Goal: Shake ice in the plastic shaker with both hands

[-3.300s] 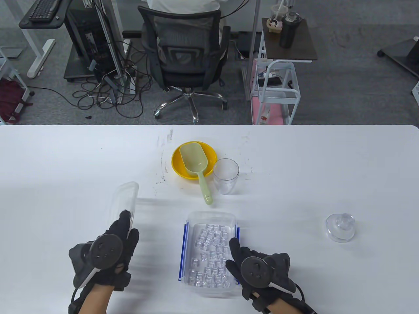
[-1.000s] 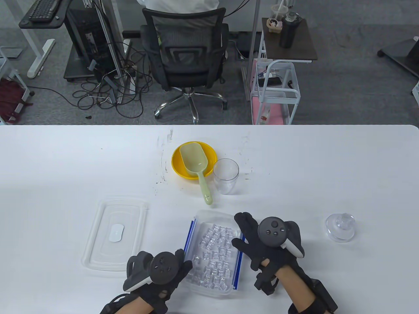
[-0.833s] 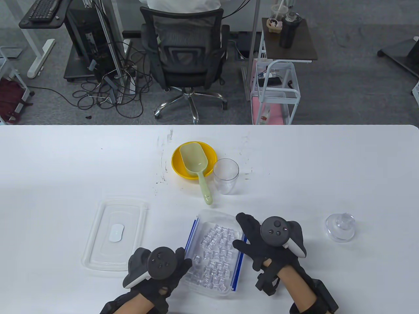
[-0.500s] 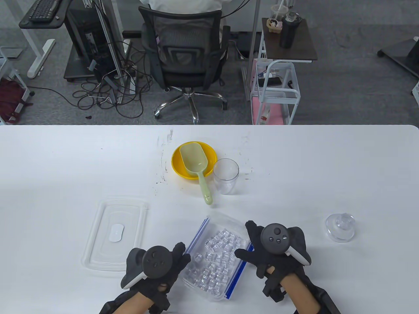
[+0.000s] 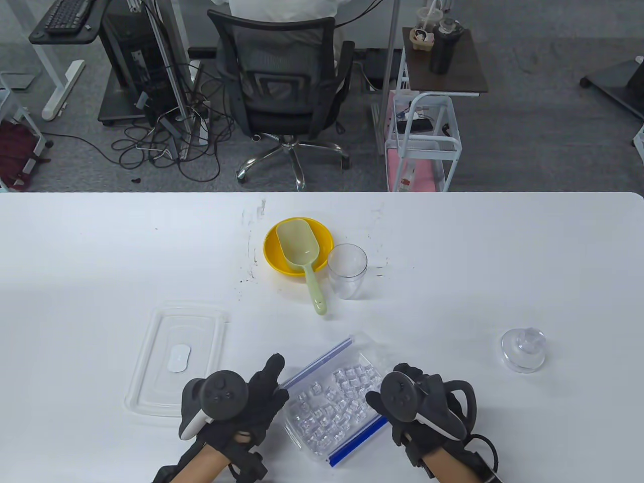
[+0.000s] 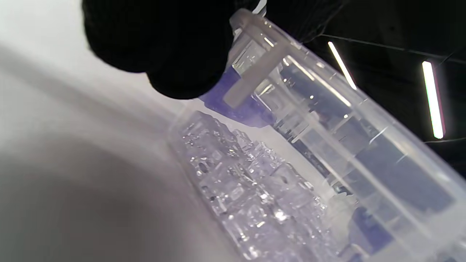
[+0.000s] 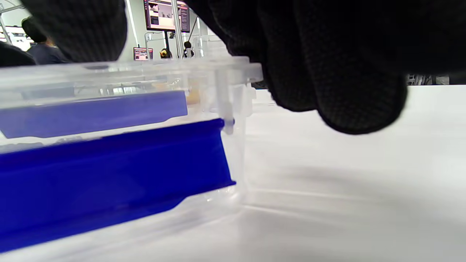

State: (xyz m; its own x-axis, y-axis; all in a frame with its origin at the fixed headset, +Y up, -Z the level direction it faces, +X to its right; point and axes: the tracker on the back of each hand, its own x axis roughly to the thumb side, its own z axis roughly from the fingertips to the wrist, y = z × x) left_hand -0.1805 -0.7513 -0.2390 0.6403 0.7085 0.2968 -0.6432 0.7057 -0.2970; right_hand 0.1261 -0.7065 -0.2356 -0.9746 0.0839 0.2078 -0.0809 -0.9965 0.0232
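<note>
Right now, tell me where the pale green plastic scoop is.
In the table view, the pale green plastic scoop lies mid-table with its bowl in the yellow bowl, handle pointing toward the person, left of the clear plastic cup.

- One clear ice box (image 5: 347,347) with blue clips, sitting between my two hands (left (image 5: 251,402), right (image 5: 417,402)).
- Ice cubes (image 5: 334,402) inside: too many to count.
- One flat clear lid (image 5: 176,359).
- One yellow bowl (image 5: 274,251).
- One green scoop (image 5: 302,256).
- One clear cup (image 5: 347,271).
- One domed shaker lid (image 5: 523,348).
</note>
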